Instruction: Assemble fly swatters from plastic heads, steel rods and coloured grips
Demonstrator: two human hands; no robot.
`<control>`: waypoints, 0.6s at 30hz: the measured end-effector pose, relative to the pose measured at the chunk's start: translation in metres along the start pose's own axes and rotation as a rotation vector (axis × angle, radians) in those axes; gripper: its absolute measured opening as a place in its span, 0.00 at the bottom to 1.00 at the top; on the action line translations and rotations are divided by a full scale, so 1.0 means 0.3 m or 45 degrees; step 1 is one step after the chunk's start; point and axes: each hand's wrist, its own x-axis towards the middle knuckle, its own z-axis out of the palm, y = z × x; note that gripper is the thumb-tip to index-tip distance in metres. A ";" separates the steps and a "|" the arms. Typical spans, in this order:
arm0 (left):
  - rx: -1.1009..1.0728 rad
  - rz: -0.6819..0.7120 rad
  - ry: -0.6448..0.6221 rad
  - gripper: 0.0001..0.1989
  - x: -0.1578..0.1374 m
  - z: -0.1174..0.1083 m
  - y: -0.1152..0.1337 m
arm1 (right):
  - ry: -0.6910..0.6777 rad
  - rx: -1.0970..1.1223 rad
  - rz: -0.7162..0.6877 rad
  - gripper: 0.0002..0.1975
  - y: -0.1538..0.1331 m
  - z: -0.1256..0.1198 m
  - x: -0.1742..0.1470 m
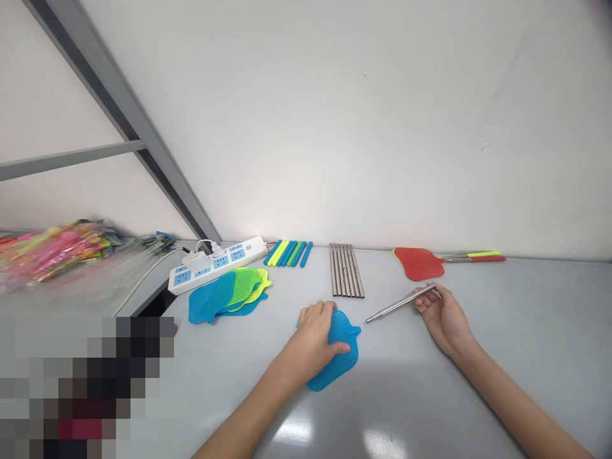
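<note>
My left hand (pixel 313 338) grips a blue perforated fly swatter head (pixel 343 354) just over the table, its short stem pointing right. In my right hand (pixel 442 319) is a silver telescopic metal rod (pixel 399 304), pinched near its far end, with the thinner tip pointing left toward the stem. Rod and stem are apart. Behind my hands lies a row of several similar metal rods (pixel 347 271). To the left, several blue, green and yellow swatter heads (pixel 246 285) overlap in a pile. Beyond them sits a row of blue, yellow and green handle grips (pixel 289 253).
A white power strip (pixel 217 264) with plugs and a cable lies at the back left. At the back right are swatters with a red head (pixel 418 264) on top. Bagged colourful items (pixel 62 252) lie far left, beside a grey metal frame (pixel 119 115). A pixelated patch hides the lower left.
</note>
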 end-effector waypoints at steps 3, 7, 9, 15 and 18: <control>0.022 0.013 0.008 0.25 0.001 0.000 0.000 | -0.007 -0.014 -0.004 0.06 0.001 -0.004 0.001; 0.028 0.039 0.035 0.25 0.003 0.005 -0.006 | 0.006 -0.025 -0.008 0.05 0.002 -0.007 0.004; 0.029 0.035 0.029 0.25 0.004 0.006 -0.009 | 0.015 -0.027 -0.007 0.05 0.002 -0.005 0.004; 0.012 0.057 0.034 0.24 0.006 -0.001 0.002 | 0.002 -0.053 -0.020 0.05 -0.002 0.007 -0.007; -0.009 0.073 0.053 0.23 0.008 -0.002 0.009 | -0.013 -0.071 -0.029 0.05 -0.004 0.011 -0.013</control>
